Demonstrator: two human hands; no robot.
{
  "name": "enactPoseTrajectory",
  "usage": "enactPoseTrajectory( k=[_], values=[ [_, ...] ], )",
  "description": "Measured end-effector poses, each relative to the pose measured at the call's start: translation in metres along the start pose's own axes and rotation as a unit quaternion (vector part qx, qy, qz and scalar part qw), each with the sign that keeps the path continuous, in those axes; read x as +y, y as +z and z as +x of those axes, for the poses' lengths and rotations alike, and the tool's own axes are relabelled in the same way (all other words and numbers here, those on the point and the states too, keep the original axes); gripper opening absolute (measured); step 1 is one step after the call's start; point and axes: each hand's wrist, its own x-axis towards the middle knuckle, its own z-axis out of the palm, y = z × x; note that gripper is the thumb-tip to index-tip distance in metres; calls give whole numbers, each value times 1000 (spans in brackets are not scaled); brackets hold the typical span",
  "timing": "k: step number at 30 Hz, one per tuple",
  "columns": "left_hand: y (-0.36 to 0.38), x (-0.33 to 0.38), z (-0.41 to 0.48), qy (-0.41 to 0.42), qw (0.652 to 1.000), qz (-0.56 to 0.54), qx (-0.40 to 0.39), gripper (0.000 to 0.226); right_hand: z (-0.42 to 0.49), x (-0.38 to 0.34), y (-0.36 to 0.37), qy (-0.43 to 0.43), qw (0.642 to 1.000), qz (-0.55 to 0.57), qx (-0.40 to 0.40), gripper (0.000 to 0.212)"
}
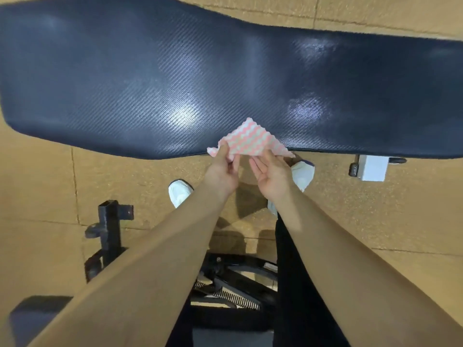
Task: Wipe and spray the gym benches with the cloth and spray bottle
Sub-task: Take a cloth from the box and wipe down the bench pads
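A long dark blue padded gym bench (175, 78) runs across the upper half of the view, with damp patches on its right part. A pink and white wavy-patterned cloth (248, 140) hangs in the air over the bench's near edge. My left hand (221, 171) pinches the cloth's left corner between thumb and fingers. My right hand (271, 175) is palm up under the cloth's right side, fingers spread, touching its lower edge. No spray bottle is in view.
Black metal frame parts of another machine (107, 231) stand at lower left, and a black mechanism with a spring (233, 294) lies below my arms. A white bench foot (370, 167) shows at right. My white shoes (179, 191) stand on the tan floor.
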Motion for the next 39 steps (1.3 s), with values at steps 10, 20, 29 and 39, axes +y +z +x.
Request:
enactPoseTrajectory(
  k=[10,20,29,39],
  values=[
    [-74,93,-10,32,998,-39,36,37,-21,71,71,89,996,4,5,31],
    [-130,163,-10,35,997,-63,-23,11,-23,151,117,99,992,-71,-40,30],
    [-152,222,-16,59,992,74,-82,31,-42,196,159,104,992,-57,-31,17],
    [-165,251,-2,115,984,135,-22,14,-55,220,188,119,989,-78,-41,13]
  ],
)
